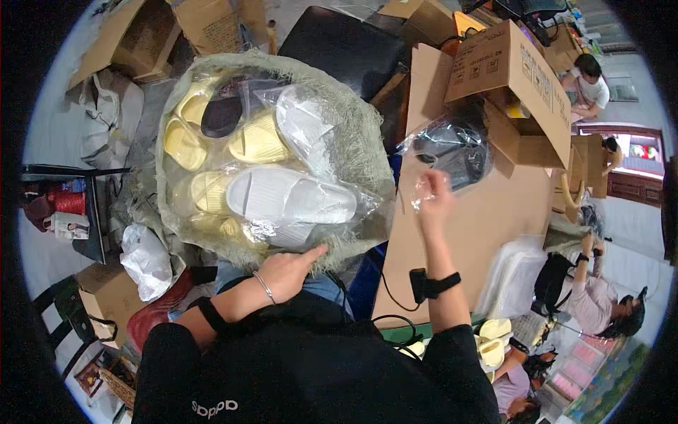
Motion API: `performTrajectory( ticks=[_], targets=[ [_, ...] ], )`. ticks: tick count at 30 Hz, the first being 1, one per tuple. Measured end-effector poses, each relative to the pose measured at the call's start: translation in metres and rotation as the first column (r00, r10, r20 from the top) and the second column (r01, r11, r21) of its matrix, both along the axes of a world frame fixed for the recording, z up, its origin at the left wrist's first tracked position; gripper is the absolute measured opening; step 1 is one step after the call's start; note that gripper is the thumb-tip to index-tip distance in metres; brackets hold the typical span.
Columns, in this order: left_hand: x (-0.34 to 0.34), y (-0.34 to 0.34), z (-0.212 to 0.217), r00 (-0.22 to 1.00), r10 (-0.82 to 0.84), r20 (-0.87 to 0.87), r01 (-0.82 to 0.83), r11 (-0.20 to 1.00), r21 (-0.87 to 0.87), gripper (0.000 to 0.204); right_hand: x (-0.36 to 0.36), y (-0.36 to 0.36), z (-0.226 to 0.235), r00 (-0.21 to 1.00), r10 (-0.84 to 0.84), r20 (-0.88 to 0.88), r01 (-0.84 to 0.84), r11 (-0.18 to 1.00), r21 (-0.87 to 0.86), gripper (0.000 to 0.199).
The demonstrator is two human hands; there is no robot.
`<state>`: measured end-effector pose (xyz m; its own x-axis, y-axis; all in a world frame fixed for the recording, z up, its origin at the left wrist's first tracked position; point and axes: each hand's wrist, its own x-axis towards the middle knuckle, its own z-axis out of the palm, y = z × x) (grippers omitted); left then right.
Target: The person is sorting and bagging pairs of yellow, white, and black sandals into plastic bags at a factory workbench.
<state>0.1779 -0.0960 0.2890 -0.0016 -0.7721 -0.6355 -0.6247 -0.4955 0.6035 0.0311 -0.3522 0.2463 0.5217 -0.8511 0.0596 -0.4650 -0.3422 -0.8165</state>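
A pale green woven sack [357, 145] with a frayed rim stands open in front of me. Inside lie clear-bagged slippers: several yellow ones [260, 139], a pair of light grey ones [289, 198] and a dark one [222, 116]. My left hand [284, 274] is at the near rim, index finger stretched along it and the other fingers curled at the cloth, partly hidden. Over the table, my right hand [433, 192] has its fingers closed at the loose end of a clear plastic bag; its fingertips are slightly blurred. Black slippers [455, 152] show inside that bag.
The cardboard-topped table [487, 219] holds an open carton [505, 92] and a stack of clear plastic bags [514, 275]. A black seat [342, 49] stands beyond the sack. More yellow slippers [494, 343] and other people [600, 300] are at the right.
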Motion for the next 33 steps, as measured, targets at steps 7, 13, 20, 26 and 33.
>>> performTrajectory(
  ticks=[7,13,20,26,33],
  targets=[
    [-0.013,0.009,-0.006,0.999,-0.036,-0.014,0.035,0.992,-0.118,0.048,-0.100,-0.103,-0.128,0.754,-0.637,-0.163,0.581,0.529,0.619,0.045],
    [-0.007,0.021,-0.008,1.000,-0.016,-0.026,0.014,0.998,-0.068,0.050,-0.129,-0.143,-0.179,0.784,-0.556,0.277,0.122,0.576,0.809,0.037],
    [0.049,0.063,-0.020,0.962,0.256,0.097,-0.247,0.964,-0.097,0.033,-0.142,-0.119,-0.084,0.643,-0.641,0.419,0.014,0.556,0.831,0.040],
    [0.153,0.105,-0.071,0.059,0.781,0.622,-0.329,0.603,-0.726,0.034,-0.130,-0.013,0.055,0.745,-0.488,0.456,-0.063,0.628,0.775,0.056],
    [0.253,0.204,-0.151,0.108,0.809,0.577,-0.971,0.212,-0.115,0.036,0.014,0.047,0.107,0.944,-0.103,0.312,-0.202,0.568,0.798,0.046]
  ],
)
